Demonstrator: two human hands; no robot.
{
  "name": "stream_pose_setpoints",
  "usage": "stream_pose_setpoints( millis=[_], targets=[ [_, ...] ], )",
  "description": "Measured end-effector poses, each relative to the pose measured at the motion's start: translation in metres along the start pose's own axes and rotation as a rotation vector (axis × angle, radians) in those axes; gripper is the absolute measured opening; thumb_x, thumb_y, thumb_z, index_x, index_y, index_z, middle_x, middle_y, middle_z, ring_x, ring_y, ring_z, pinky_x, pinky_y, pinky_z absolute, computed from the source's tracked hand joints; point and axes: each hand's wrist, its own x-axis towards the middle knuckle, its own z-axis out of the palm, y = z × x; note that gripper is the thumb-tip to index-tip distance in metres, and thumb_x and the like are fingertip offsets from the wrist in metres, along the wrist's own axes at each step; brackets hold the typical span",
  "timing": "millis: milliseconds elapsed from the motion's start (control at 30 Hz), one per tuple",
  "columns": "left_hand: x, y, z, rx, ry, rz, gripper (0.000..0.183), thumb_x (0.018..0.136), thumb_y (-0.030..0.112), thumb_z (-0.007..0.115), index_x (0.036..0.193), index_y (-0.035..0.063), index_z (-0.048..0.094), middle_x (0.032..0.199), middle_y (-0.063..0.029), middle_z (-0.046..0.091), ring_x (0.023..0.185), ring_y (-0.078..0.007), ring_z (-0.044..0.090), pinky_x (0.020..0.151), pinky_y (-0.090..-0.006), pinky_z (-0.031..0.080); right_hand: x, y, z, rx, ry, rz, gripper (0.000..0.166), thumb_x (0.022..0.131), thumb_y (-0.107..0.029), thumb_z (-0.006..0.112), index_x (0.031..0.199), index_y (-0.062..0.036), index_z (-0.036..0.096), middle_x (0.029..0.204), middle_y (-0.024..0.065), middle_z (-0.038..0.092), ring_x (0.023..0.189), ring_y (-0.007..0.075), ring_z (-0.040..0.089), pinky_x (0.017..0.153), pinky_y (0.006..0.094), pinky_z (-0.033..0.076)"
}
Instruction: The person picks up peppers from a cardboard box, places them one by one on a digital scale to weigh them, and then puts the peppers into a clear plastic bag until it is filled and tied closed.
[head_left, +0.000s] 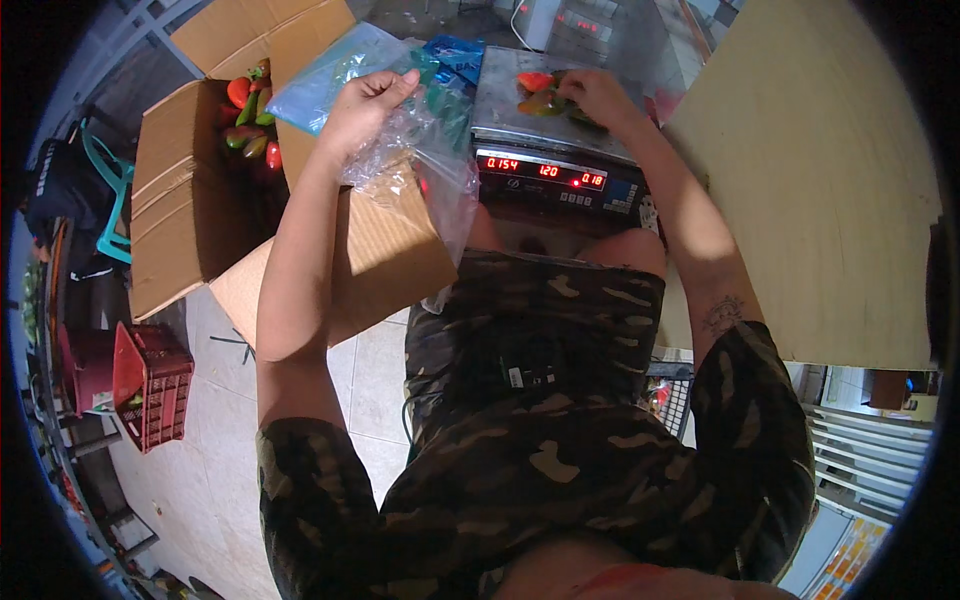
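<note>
Clear plastic bags (405, 142) hang from my left hand (367, 105), whose thumb and fingers pinch the film above the cardboard box's flap. On the metal plate of a digital scale (499, 101), red and green peppers (541, 103) lie in a small group. My right hand (596, 94) is at the right side of this group, its fingertips touching a pepper; whether they grip it I cannot tell. The scale's red display is lit. More peppers (251, 120) lie inside the open cardboard box (172, 195) at the left.
Blue plastic packaging (454, 56) lies behind the bags, left of the scale. A pale wooden board (810, 187) stands close on the right. A red plastic crate (154, 386) sits on the tiled floor at lower left, near a teal chair (109, 195).
</note>
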Motion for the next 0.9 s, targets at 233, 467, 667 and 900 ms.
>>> stream_pose_setpoints(
  millis=[233,467,667,900],
  targets=[
    [0.002,-0.003,0.000,0.021,0.009,0.013,0.037,0.082,0.038,0.058,0.076,0.0022,0.062,0.060,0.0044,0.049,0.056,-0.0046,0.039,0.052,-0.0217,0.032,-0.001,0.004,0.003,-0.030,0.022,0.048,0.020,0.077,-0.021,0.055,0.084,-0.0036,0.064,0.082,0.0171,0.061,0.079,0.0329,0.058,0.071,0.0382,0.044],
    [-0.008,0.014,-0.003,-0.136,-0.029,-0.040,0.033,0.083,0.036,0.058,0.080,0.0036,0.063,0.065,0.0045,0.052,0.056,-0.0046,0.042,0.052,-0.0208,0.033,-0.003,0.008,0.017,0.029,0.054,0.078,0.022,0.076,-0.021,0.056,0.085,-0.0031,0.064,0.083,0.0182,0.060,0.079,0.0338,0.057,0.071,0.0394,0.043],
    [-0.040,0.042,-0.075,-0.595,0.183,0.197,0.041,0.088,0.037,0.046,0.094,-0.0019,0.058,0.061,0.0000,0.050,0.055,-0.0095,0.045,0.049,-0.0217,0.034,-0.014,0.016,0.018,0.052,0.074,0.268,0.021,0.078,-0.024,0.058,0.085,-0.0051,0.065,0.078,0.0138,0.063,0.070,0.0268,0.059,0.067,0.0346,0.044],
    [-0.058,-0.037,-0.266,1.398,0.461,-0.110,0.032,0.083,0.032,0.049,0.100,0.0062,0.058,0.086,-0.0151,0.063,0.079,-0.0284,0.062,0.068,-0.0423,0.047,0.017,-0.034,-0.013,0.111,0.331,0.214,0.028,0.081,-0.029,0.058,0.091,-0.0041,0.063,0.083,0.0091,0.063,0.075,0.0171,0.059,0.068,0.0287,0.045]
  ],
)
